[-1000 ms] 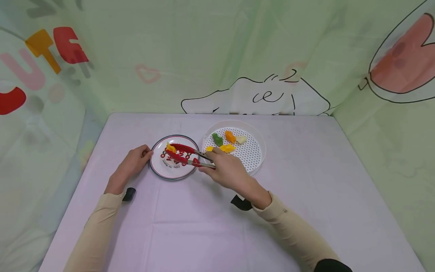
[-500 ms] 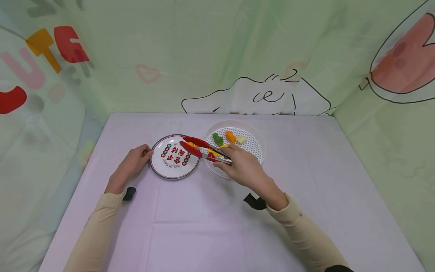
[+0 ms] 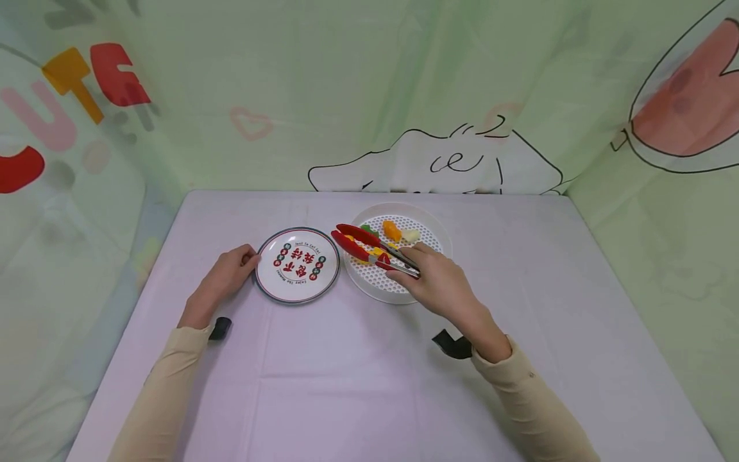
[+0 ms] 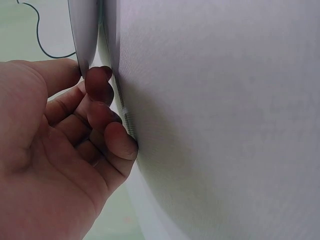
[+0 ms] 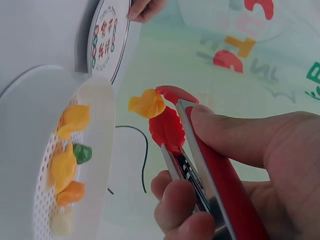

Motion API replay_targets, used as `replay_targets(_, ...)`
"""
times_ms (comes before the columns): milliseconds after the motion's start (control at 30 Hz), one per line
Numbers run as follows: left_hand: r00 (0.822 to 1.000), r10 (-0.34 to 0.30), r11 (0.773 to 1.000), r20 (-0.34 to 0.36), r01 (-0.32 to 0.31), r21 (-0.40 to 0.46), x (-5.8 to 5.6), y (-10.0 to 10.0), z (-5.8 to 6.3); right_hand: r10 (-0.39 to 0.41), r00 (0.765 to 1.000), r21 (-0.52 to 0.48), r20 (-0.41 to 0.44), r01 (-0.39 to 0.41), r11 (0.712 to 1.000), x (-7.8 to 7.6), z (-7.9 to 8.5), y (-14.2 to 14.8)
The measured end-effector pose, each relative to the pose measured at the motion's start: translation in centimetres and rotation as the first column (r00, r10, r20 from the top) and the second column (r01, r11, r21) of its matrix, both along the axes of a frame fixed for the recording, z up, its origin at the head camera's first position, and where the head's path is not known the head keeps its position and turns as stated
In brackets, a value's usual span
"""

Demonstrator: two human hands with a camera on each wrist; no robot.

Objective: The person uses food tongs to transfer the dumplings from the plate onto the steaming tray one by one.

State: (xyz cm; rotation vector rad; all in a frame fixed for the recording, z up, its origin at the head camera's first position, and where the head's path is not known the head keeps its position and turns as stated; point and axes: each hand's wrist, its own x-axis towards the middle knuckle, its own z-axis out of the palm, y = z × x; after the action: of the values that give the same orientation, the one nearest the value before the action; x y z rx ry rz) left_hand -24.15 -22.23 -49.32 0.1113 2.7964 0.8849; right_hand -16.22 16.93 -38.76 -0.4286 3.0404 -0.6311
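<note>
My left hand point(image 3: 229, 276) pinches the left rim of a white plate point(image 3: 271, 287) printed with red characters. In the left wrist view the thumb lies on the plate's upper side and the fingers curl beneath it. My right hand point(image 3: 441, 282) grips metal tongs with red tips point(image 3: 360, 234) above a round white perforated tray point(image 3: 398, 296). Between the tips, in the right wrist view, is a yellow piece point(image 5: 147, 103) like a small pepper. Yellow pieces point(image 5: 63, 167), a green one point(image 5: 82, 153), an orange one point(image 5: 71, 193) and a pale one point(image 5: 62, 223) lie in the tray.
Plate and tray stand side by side near the back of a table point(image 3: 335, 398) with a pale lilac cloth. Printed green curtains point(image 3: 323, 96) hang behind the table and at both sides.
My right hand has carried the tongs, with the yellow piece, rightward from over the plate to over the tray. The left hand and the plate have stayed in place.
</note>
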Motion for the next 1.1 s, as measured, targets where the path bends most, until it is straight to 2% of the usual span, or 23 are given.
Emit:
replay_targets(367,1.0,-0.004,1.0,-0.003,0.004,0.012,0.0,0.0,0.0,-0.049,0.997,0.0,0.064,0.049,0.999,0.8,0.2,3.3)
replay_targets(733,1.0,-0.007,1.0,0.001,0.007,0.016,-0.2,-0.2,-0.1,0.006,0.994,0.07,0.11,-0.014,0.997,0.9,0.2,6.4)
replay_targets(1100,1.0,0.0,1.0,0.002,0.0,0.008,0.3,0.1,0.3,0.012,0.988,0.118,0.154,-0.031,0.993,0.2,-0.2,7.1)
